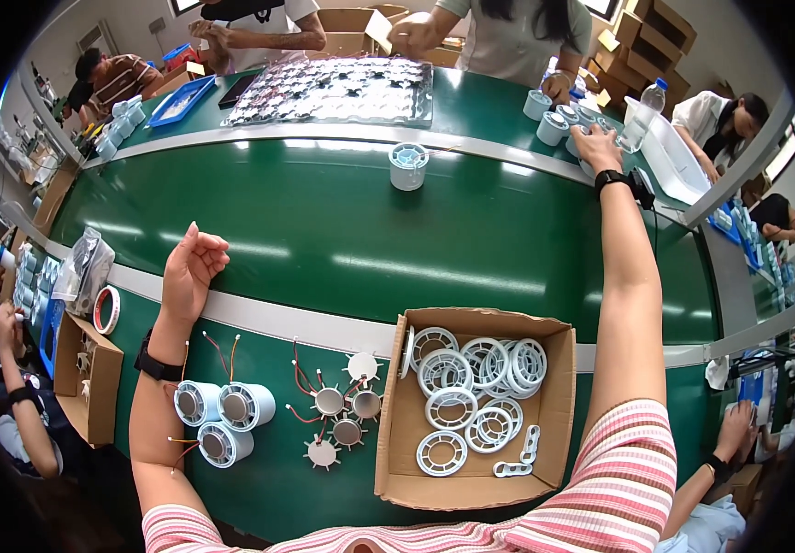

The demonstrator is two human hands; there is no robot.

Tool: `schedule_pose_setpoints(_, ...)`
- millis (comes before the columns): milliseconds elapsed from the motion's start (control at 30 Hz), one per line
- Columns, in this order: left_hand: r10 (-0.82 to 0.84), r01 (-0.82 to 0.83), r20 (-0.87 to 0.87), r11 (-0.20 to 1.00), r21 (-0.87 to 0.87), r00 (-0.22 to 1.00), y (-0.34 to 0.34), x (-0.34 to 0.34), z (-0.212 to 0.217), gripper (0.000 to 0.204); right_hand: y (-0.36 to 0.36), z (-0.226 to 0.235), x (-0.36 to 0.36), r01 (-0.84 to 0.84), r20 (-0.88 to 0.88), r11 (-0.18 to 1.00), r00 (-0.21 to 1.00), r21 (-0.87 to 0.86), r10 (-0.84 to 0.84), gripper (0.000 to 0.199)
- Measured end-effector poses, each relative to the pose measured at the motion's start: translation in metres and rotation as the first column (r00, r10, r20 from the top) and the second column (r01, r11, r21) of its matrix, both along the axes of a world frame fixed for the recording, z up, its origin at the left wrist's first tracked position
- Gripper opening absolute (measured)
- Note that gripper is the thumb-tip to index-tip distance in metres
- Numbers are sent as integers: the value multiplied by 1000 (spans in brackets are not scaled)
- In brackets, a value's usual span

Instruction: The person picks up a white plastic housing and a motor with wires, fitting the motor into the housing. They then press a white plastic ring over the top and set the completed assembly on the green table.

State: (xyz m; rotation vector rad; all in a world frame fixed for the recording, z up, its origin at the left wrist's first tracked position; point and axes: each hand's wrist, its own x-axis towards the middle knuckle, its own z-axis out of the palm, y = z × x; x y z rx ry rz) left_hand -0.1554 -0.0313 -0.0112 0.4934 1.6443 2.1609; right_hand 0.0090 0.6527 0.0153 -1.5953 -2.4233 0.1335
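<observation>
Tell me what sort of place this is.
Likely a factory assembly line: a long green conveyor belt with workers on both sides, a cardboard box of white plastic rings, and small wired motor parts by the bench edge.

Three white cylinder housings (222, 419) lie near the left forearm, five small finned motor parts (342, 410) beside them, one cardboard box (397, 433) of about ten white rings (471, 387), one lone cylinder (407, 166) further away

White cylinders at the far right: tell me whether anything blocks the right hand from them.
Nothing visible does. The right hand already rests among the white cylinders at the far edge of the green belt, fingers over them.
</observation>
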Motion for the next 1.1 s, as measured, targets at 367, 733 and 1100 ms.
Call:
schedule_pose_setpoints(367, -4, 4, -4, 1000, 4, 1000, -2, 3, 1, 43, -46, -17, 46, -132, -74, 972, 986, 195, 149, 69)
schedule_pose_setpoints(733, 14, -16, -18, 993, -115, 1000, 6, 2, 1, 41, -209, 51, 103, -665, -211, 621, 594, 415, 777, 54)
schedule_pose_setpoints(1100, -9, 7, -26, 996, -86, 1000, 1, 0, -7, 37, -469, 36, -22, -873, 7, -486, -486, 38, 874, 58)
